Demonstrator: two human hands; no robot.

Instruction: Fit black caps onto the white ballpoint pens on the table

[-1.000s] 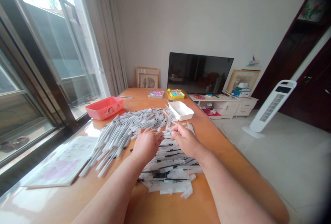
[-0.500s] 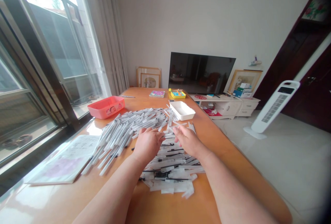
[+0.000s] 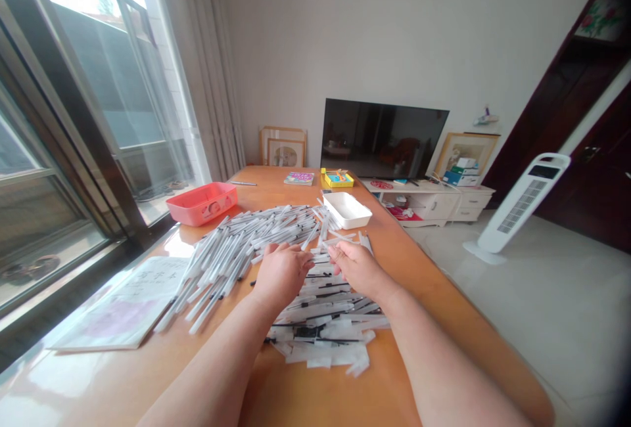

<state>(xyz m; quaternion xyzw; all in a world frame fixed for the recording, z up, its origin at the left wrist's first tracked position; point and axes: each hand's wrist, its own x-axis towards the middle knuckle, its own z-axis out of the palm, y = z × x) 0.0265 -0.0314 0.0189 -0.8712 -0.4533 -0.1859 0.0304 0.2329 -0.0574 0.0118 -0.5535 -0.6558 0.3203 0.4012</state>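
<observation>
A paper sheet (image 3: 123, 305) is lying at the table's (image 3: 315, 401) left edge, with a pink tray (image 3: 202, 203) beyond it. A heap of white pens (image 3: 236, 243) is fanning out beside the left hand (image 3: 282, 272), whose fingers are curling down, pinching 1 slim pen piece (image 3: 320, 257). The right hand (image 3: 359, 268) is meeting it, fingertips closing on the same piece above the wrapped refills (image 3: 320, 328). A white tray (image 3: 346, 209) is waiting beyond, within reach.

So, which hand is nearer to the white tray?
Right. The right hand lies just below the white tray, on the near side. The left hand is farther away, to its lower left.
</observation>
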